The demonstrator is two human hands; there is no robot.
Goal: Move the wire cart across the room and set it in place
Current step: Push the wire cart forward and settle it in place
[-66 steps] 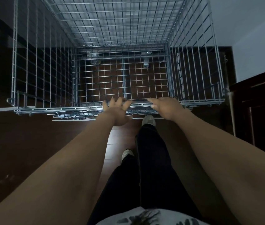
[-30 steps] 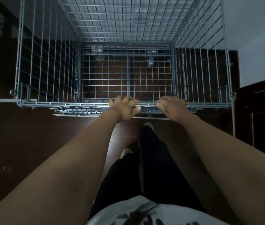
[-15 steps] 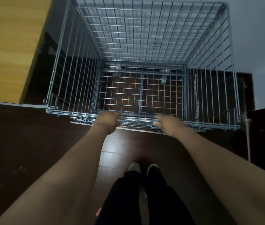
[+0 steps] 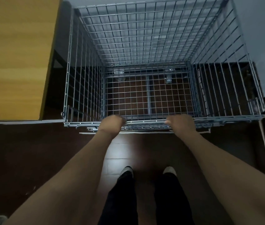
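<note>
Head view: the wire cart [image 4: 148,93] stands on the dark floor [image 4: 31,159], its far side toward the grey wall [image 4: 258,30]. The left hand [image 4: 111,123] and right hand [image 4: 181,123] are both closed over the cart's near top rail. The cart's left side runs just beside the yellow cabinet [image 4: 14,54]. A crooked push could likely scrape that cabinet's near right corner, or jam the far side against the wall. The feet [image 4: 126,170] stand clear behind it.
</note>
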